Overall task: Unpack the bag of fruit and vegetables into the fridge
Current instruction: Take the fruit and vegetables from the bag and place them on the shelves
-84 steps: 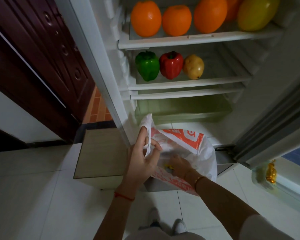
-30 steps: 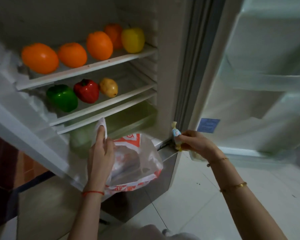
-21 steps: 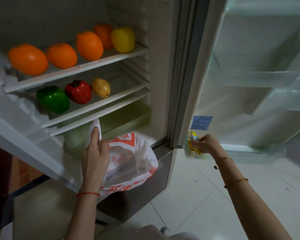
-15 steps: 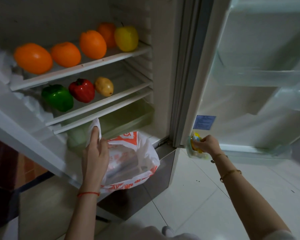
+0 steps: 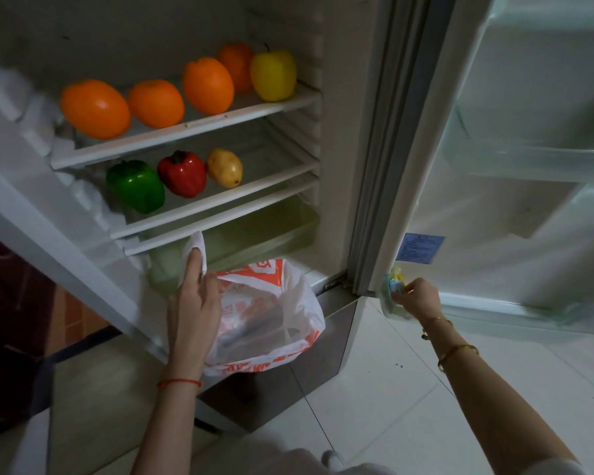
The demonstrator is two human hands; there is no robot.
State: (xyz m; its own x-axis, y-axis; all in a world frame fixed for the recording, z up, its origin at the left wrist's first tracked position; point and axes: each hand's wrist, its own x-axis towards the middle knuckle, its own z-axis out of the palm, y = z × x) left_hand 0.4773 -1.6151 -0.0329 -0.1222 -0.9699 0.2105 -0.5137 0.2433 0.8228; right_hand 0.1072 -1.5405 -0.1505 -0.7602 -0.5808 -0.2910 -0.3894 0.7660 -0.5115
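Pale tiled floor, dark wooden door

Dim, soft indoor light; dark left edge; wide-angle bending; slight blur throughout.

Left hand raised with fingers pinching, while the right hand reaches forward, fingers curled in a grip.

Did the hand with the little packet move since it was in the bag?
Yes. The right hand left the bag and went rightward to the fridge door's bottom shelf, beneath the blue label.
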